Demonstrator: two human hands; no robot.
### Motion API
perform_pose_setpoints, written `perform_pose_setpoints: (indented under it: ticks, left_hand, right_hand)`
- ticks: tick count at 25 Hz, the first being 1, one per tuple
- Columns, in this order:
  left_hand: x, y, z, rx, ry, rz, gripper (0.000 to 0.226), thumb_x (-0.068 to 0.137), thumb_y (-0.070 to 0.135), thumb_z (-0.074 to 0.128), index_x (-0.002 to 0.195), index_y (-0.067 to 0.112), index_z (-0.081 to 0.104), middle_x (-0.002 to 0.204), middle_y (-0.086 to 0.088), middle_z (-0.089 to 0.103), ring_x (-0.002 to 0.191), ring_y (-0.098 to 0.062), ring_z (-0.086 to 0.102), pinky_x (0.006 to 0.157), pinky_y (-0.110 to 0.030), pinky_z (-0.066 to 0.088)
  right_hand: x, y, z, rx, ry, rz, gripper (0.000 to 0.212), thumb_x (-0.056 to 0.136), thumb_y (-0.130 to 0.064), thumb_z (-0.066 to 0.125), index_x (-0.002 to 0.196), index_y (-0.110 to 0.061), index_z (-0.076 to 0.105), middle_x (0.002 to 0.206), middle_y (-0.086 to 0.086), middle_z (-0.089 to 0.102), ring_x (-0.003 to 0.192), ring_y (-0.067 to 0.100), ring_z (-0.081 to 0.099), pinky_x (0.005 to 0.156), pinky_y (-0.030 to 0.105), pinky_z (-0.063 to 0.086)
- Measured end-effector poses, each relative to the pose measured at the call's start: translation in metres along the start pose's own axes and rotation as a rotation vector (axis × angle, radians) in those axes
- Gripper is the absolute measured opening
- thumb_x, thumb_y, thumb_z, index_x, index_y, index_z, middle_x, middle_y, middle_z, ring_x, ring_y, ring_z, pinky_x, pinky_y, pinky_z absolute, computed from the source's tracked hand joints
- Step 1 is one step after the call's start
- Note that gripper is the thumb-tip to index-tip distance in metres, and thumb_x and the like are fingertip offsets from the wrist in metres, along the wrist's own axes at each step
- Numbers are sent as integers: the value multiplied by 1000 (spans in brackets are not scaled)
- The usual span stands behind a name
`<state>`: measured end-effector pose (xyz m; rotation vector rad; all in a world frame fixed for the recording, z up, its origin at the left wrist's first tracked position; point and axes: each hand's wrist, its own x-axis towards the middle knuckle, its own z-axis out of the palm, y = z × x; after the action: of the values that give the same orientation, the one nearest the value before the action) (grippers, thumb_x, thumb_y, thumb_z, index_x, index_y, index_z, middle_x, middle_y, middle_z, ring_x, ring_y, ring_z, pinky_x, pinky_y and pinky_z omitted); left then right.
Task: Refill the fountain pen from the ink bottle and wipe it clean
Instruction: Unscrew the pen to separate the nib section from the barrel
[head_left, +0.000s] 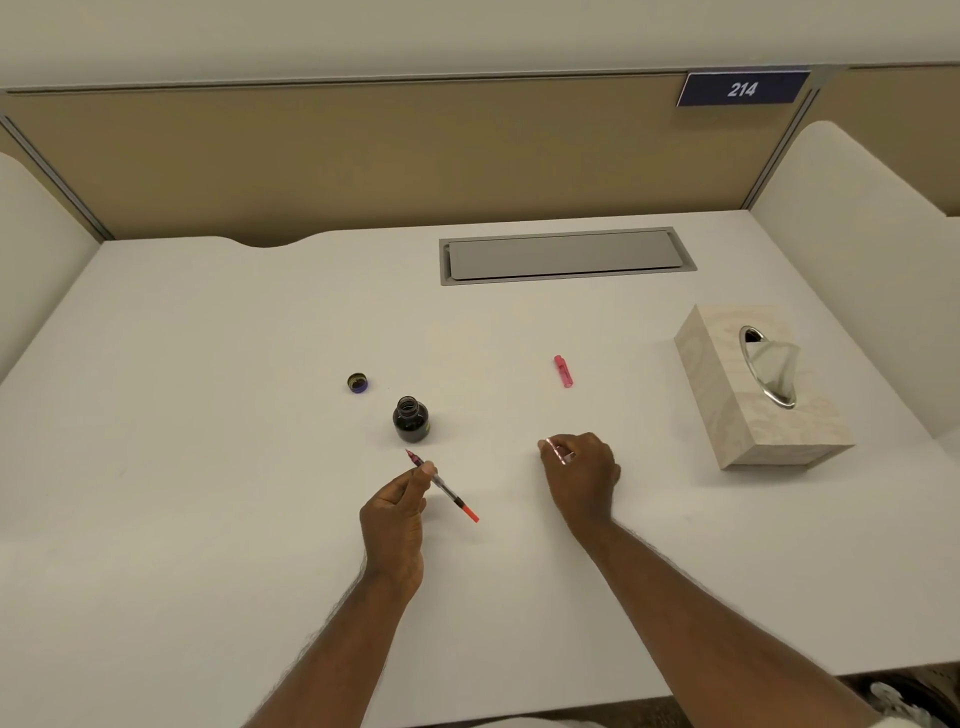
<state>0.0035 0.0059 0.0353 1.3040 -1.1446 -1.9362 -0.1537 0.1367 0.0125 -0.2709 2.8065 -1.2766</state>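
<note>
- Fingers (423, 470) of the left hand (392, 525) pinch the pen (441, 486) near its nib end, nib aimed up at the bottle, orange end trailing back toward the person.
- Right hand (582, 475), fingers curled round a clear pink barrel (558, 452), knuckles low over the bench (208, 415).
- Tissue box (753, 395) sits at the right, a tissue poking out of its slot.
- Grey hatch (566, 255) lies flush in the bench at the back.
- Bottle (411, 420) stands open, dark ink inside, just beyond the nib.
- Pink cap (563, 371) lies beyond the right hand.
- Lid (357, 383) rests left of the bottle, apart.
</note>
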Motion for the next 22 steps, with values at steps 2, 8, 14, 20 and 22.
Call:
perform_pose_setpoints:
  ticks: [2,8,14,20,22]
  left_hand:
    - [-2,-2,-2,18,-2,9,9,86,17,73,89,11,78,87,9,75,88,-9,60,78,-25,44]
    - [-8,-6,-8,32,10,31,7,87,15,71,84,13,77,83,12,77,90,-8,64,79,-27,45]
    - [-11,-6,-7,33,23,42,10,87,12,70,81,15,77,82,12,76,89,-7,64,78,-27,45]
    - [-14,-3,-5,30,29,48,8,87,12,70,82,14,76,85,10,76,90,-10,64,77,-26,45]
    - [-14,-3,-4,30,28,45,9,87,12,71,82,15,76,89,7,76,92,-11,64,77,-26,45]
  right_hand:
    - [10,2,0,-64,42,21,8,79,-27,70,79,-20,73,82,3,67,87,28,57,79,38,36]
    - [23,6,3,-220,121,70,14,83,-34,64,87,-25,75,90,3,69,93,29,53,78,39,33]
    - [32,4,5,-222,126,137,17,86,-37,61,90,-27,74,96,2,67,99,28,50,80,40,32]
    - [30,9,9,-187,128,150,19,85,-37,63,95,-25,75,96,2,66,99,29,49,80,40,32]
    - [30,10,8,-172,133,146,19,84,-37,63,95,-26,75,96,1,66,99,28,49,80,40,32]
